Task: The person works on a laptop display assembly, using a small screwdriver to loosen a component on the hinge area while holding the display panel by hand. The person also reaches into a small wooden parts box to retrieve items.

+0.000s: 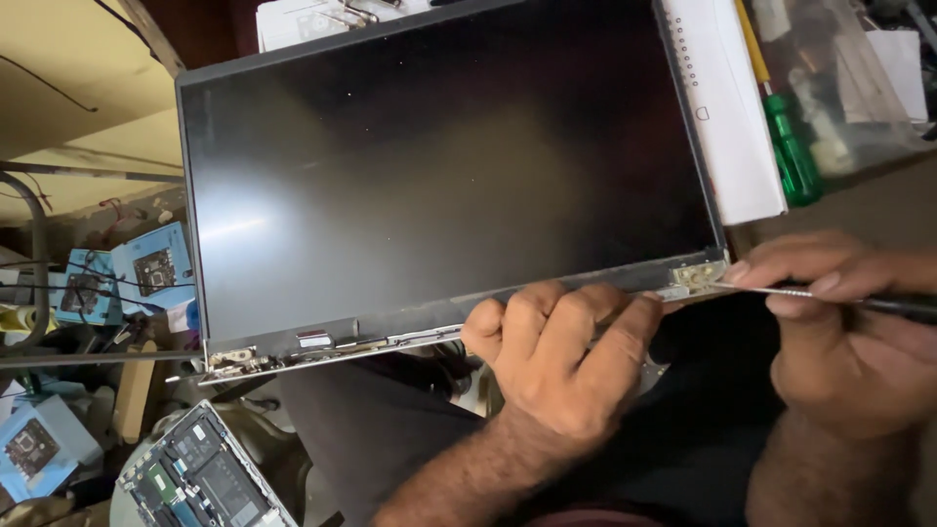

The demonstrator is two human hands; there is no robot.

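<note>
A: Start at the hands. What is the left hand [561,366] doing?

B: It is clenched on the bottom edge of the laptop screen panel [449,176], fingers curled over the rim, near the panel's lower right corner. The panel rests tilted across the person's lap.

A: And the right hand [844,327]?

B: It grips a thin metal tool [771,289] between thumb and fingertips. The tool's tip touches the right hinge bracket [698,276] at the panel's lower right corner, just beside the left hand's knuckles.

A: What else sits along that bottom edge?

B: At the panel's lower left corner, the left hinge bracket [234,361] shows bare metal, and a strip of exposed frame runs between the two brackets.

A: Moving outward from the panel?

B: Past its right edge lies a white flat device [727,127], and beyond that a green-handled screwdriver [791,151] beside a clear plastic bag of parts. Off the panel's left edge, blue trays holding small circuit boards [151,268] sit among loose wires. Below the panel's lower left corner, an opened laptop base [205,478] shows its inner parts.
</note>
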